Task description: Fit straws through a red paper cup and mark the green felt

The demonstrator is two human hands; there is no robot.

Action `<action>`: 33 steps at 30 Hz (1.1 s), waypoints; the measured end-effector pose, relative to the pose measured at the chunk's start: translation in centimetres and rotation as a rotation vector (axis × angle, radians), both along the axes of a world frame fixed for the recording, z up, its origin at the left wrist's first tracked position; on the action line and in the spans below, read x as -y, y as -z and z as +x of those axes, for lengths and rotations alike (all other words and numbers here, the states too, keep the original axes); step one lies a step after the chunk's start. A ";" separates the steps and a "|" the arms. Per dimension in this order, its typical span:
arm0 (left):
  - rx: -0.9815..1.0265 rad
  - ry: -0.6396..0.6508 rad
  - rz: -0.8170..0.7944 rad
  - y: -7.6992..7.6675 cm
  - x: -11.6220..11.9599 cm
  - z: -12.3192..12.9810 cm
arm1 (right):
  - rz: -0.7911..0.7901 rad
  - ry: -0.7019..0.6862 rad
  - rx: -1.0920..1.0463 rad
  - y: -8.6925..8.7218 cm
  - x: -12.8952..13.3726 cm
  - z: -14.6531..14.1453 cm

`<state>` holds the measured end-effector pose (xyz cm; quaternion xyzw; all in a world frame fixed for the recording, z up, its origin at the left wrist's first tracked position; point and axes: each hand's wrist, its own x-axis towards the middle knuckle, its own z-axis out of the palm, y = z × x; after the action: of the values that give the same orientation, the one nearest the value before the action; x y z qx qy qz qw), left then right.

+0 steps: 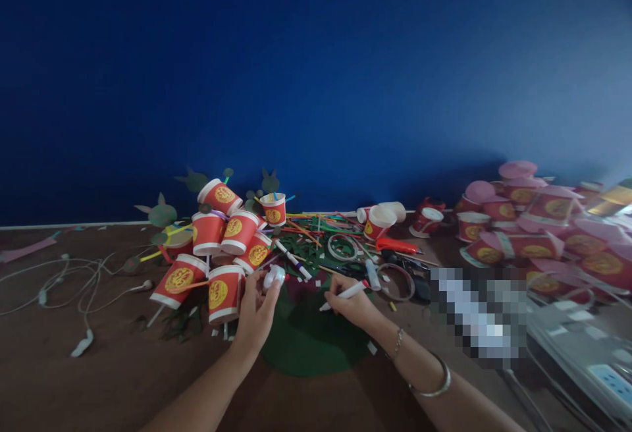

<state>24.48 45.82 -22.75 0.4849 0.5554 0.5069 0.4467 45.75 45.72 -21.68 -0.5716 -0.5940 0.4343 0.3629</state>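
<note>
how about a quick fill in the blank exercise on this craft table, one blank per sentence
The right hand holds a white marker whose coloured end is ____. The large sheet beneath that hand is ____. The wall is ____. The pink discs are on the person's ____ side.

Missing words: red; green; blue; right.

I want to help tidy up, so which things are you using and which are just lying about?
Seem in use:
white marker, in the right hand
small whitish thing, in the left hand
round green sheet, under the hands

Seem just lying about:
white cord
red-orange tool
purple-banded marker
</note>
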 end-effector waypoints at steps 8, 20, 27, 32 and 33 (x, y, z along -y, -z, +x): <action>0.002 0.003 0.006 -0.1 0.0 0.1 | 0.007 -0.025 0.037 0.2 0.1 -0.1; -0.014 0.015 0.004 -0.2 0.1 0.1 | 0.014 -0.048 0.058 0.5 0.2 0.0; -0.018 0.018 -0.006 -0.2 0.1 0.0 | -0.001 -0.036 0.045 0.6 0.0 0.1; -0.003 0.023 0.003 -0.1 0.0 0.1 | -0.001 -0.042 0.054 0.4 0.0 0.0; 0.000 0.021 -0.001 -0.2 0.0 0.1 | 0.001 -0.044 0.059 0.3 0.1 0.0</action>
<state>24.57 45.84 -22.59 0.4904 0.5507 0.5018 0.4520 45.77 45.66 -21.99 -0.5706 -0.6172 0.4249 0.3360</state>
